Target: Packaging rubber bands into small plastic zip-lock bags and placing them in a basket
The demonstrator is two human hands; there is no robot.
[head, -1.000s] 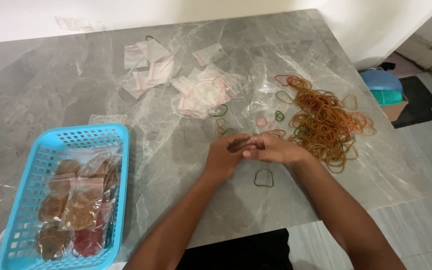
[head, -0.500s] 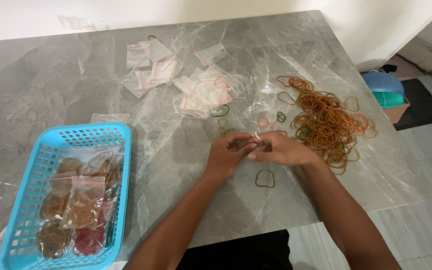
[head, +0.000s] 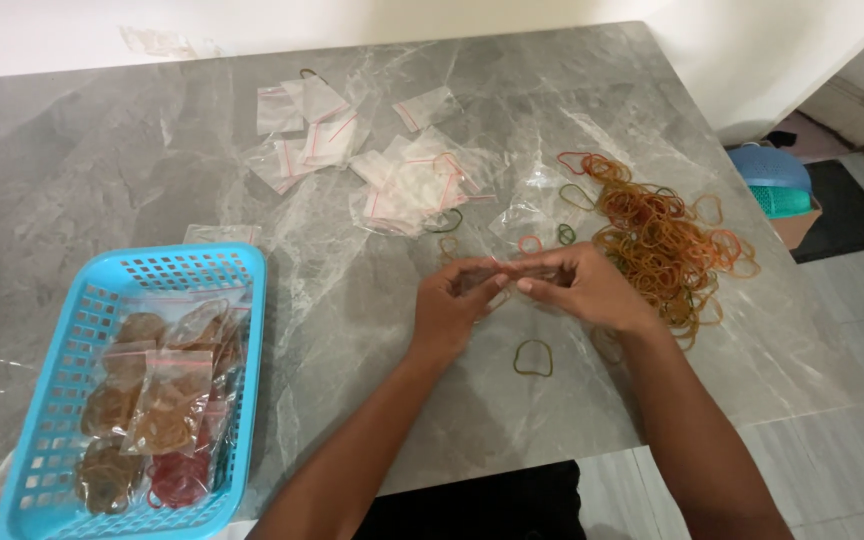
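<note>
My left hand point(head: 449, 306) and my right hand point(head: 584, 287) meet over the middle of the grey marble table point(head: 132, 170). Together their fingertips pinch a small clear plastic bag point(head: 497, 272) that seems to hold rubber bands. A single green rubber band point(head: 533, 358) lies on the table just below my hands. To the right of my right hand is a heap of orange and brown rubber bands point(head: 660, 238). Empty clear zip bags point(head: 392, 175) are scattered beyond my hands.
A blue plastic basket point(head: 62, 350) at the left front holds several filled bags of rubber bands point(head: 167, 395). A few loose bands point(head: 564, 234) lie between the bags and the heap. Off the table's right edge, a blue basket point(head: 774, 180) sits on the floor.
My hands have shifted slightly and kept working the small bag between the fingertips. Nothing else on the table has moved.
</note>
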